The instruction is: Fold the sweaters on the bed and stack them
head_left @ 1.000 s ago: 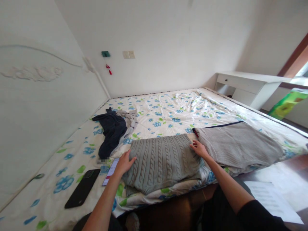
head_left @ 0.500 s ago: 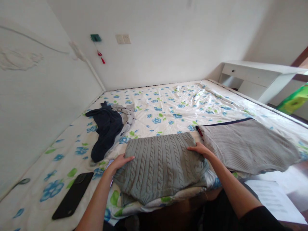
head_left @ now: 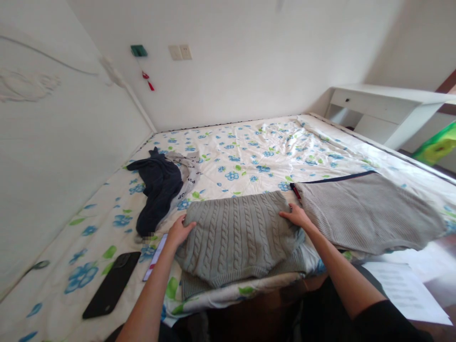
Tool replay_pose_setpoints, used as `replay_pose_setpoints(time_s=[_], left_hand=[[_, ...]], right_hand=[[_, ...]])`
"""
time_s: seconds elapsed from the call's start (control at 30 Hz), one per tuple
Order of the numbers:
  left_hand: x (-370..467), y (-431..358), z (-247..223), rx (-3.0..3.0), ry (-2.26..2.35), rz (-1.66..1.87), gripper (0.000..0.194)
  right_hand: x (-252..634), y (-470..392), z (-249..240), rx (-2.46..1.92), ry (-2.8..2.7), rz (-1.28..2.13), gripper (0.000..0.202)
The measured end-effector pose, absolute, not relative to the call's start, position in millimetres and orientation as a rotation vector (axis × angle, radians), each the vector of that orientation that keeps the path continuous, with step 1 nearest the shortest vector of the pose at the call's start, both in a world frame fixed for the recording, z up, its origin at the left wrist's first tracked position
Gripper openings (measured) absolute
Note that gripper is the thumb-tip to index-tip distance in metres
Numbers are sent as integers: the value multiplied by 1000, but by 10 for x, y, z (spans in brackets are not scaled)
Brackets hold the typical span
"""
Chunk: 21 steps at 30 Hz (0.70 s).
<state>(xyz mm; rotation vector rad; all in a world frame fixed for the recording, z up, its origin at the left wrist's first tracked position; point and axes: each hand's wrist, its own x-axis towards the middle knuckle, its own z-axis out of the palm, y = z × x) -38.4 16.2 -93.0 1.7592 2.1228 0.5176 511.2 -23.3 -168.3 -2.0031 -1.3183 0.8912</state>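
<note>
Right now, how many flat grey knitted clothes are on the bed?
2. The cable-knit garment lies between the left hand and the right hand; the ribbed garment lies to its right. Anything underneath them would be hidden.

Soft light, apparently from the right, glares off the floor (head_left: pixel 432 260); under the bed (head_left: pixel 245 183) it's dark, and the paper (head_left: pixel 402 289) looks blurred.

Open sheet (head_left: pixel 245 164) beyond cable-knit garment (head_left: pixel 238 237), between 2 obstacles: navy clothing (head_left: pixel 162 190), ribbed knitwear (head_left: pixel 366 213)
</note>
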Motion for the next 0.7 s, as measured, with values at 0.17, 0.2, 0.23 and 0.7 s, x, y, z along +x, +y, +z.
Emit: replay_pose_setpoints(time_s=[0.17,0.2,0.23,0.7], left_hand=[[-173,-105,-778,2005,2093,603,59],[-100,-195,-741,2072,2010,627,55],[-18,-299,-710,2118,1906,626,50],[163,-1625,-709,2160,1257,115,61]], right_hand=[[5029,-371,-1513,-1991,-1478,497,60],[4979,-419,-1447,-1925,-1522,448,54],[4912,-480,-1379,-1844,-1584,444,48],[4618,-1640,-1212,-1607,-2402,663,60]])
